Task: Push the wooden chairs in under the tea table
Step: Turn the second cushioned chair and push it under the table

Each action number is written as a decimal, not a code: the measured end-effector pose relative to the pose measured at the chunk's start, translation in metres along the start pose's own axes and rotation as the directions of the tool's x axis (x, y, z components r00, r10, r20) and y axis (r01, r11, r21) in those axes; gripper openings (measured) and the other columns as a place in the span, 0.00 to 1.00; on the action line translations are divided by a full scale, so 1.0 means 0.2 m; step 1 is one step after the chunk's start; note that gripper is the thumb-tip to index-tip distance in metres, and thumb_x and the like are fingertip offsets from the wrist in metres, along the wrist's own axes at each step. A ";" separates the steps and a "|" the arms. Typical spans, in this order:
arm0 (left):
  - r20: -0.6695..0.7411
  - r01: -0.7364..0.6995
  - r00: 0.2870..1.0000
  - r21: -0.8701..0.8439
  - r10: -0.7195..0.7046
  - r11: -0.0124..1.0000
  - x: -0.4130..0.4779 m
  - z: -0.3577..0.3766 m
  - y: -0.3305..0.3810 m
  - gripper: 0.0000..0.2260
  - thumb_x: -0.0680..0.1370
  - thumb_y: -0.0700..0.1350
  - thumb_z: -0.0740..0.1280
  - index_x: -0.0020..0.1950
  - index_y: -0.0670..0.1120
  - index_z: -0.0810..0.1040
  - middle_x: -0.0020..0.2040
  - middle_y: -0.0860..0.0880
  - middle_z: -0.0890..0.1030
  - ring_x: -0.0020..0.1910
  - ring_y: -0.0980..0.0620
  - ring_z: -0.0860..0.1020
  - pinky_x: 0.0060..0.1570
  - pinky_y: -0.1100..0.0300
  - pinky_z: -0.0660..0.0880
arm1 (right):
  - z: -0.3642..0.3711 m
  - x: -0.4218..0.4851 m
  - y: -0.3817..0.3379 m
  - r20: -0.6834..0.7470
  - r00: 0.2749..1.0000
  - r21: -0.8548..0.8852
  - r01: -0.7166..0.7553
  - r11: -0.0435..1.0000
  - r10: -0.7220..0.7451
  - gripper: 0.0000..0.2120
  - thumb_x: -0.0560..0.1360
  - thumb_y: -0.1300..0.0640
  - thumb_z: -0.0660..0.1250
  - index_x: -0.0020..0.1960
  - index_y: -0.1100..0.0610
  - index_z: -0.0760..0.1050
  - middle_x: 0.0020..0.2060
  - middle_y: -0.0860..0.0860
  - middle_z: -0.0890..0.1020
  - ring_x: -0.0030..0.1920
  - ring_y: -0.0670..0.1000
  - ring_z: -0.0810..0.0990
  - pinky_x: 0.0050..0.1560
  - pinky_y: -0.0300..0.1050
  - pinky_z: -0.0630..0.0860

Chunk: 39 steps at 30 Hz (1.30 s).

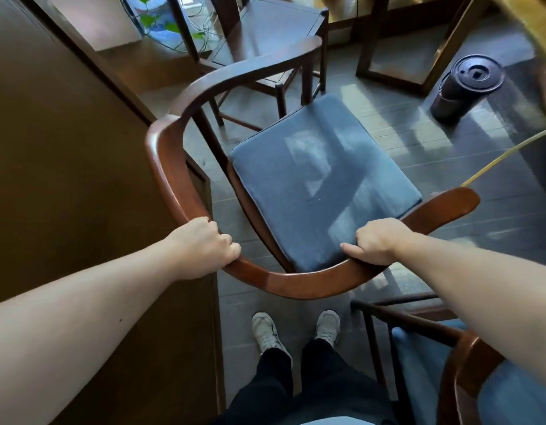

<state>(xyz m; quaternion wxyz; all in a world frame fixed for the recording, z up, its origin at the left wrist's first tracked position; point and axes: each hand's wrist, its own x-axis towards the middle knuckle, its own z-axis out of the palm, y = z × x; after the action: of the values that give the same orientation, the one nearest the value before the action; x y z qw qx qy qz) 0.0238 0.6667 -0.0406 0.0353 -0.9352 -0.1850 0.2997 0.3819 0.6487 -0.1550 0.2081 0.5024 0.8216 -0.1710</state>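
Note:
A wooden chair (pixel 299 282) with a curved horseshoe back rail and a blue seat cushion (pixel 320 185) stands in front of me. My left hand (pixel 204 245) grips the back rail on its left side. My right hand (pixel 377 240) grips the same rail on its right side. The brown tea table (pixel 66 179) fills the left of the view, and the chair's left arm lies along its edge. A second wooden chair (pixel 461 363) with a blue cushion shows at the lower right, partly behind my right forearm.
A dark wooden chair without cushion (pixel 274 35) stands beyond the first chair. A black cylindrical bin (pixel 467 87) sits on the grey floor at the upper right, next to a wooden frame leg (pixel 388 75). A green plant (pixel 161 23) is at the top. My feet (pixel 296 332) are below the chair.

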 end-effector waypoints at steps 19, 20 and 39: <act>-0.048 -0.003 0.999 0.153 0.011 0.988 0.31 -0.21 -0.28 0.10 0.78 0.47 0.60 0.59 0.49 0.73 0.52 0.48 0.80 0.50 0.45 0.76 0.56 0.47 0.70 | 0.05 -0.20 0.00 0.175 0.952 0.241 -0.287 0.927 0.250 0.29 0.77 0.32 0.43 0.32 0.50 0.69 0.46 0.53 0.83 0.49 0.56 0.79 0.47 0.50 0.71; -0.061 -0.015 0.998 0.136 0.023 0.991 0.31 -0.20 -0.29 0.10 0.78 0.47 0.60 0.58 0.49 0.73 0.52 0.48 0.80 0.50 0.45 0.75 0.56 0.47 0.70 | 0.04 -0.21 -0.01 0.182 0.950 0.238 -0.294 0.926 0.254 0.29 0.77 0.32 0.43 0.33 0.50 0.70 0.46 0.52 0.83 0.49 0.56 0.79 0.49 0.51 0.71; -0.341 -0.299 0.889 0.072 0.305 0.952 0.34 -0.17 -1.06 0.17 0.70 0.56 0.70 0.55 0.49 0.76 0.53 0.48 0.81 0.57 0.44 0.76 0.64 0.43 0.65 | -0.79 0.16 -0.66 -0.225 0.835 0.619 -0.275 0.736 0.501 0.33 0.73 0.29 0.48 0.63 0.51 0.71 0.58 0.49 0.77 0.56 0.53 0.76 0.54 0.54 0.75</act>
<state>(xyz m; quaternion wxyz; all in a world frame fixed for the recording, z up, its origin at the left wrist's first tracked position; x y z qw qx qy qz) 0.0264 0.8896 -0.0133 0.0288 -0.9903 -0.0257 0.1333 0.2243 0.6922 -0.0276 -0.0797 0.7271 0.6316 -0.2569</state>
